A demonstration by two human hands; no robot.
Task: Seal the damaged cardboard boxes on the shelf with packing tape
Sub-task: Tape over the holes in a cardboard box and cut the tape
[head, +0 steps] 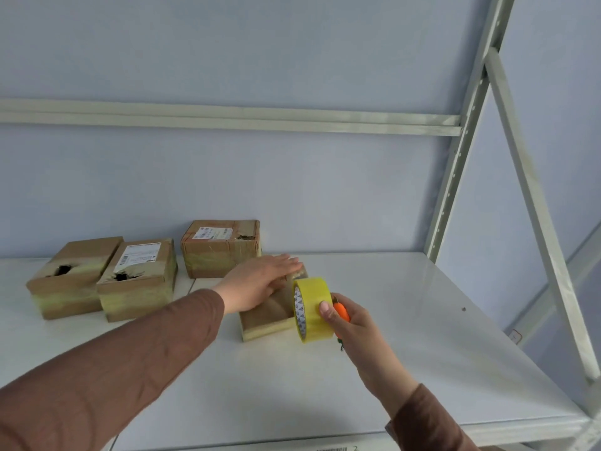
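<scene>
right hand grips tape roll beside box (left hand flat on top).

A pale wall is standing well beyond the fingers. A grey upright and a slanting brace are rising far right of the fingers.

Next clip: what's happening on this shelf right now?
A person is taping a small brown cardboard box on the white shelf. The left hand lies flat on its top, while the right hand grips a yellow roll of packing tape at its right end, along with a small orange tool. Three more brown cardboard boxes with torn holes wait behind, to the left.
</scene>
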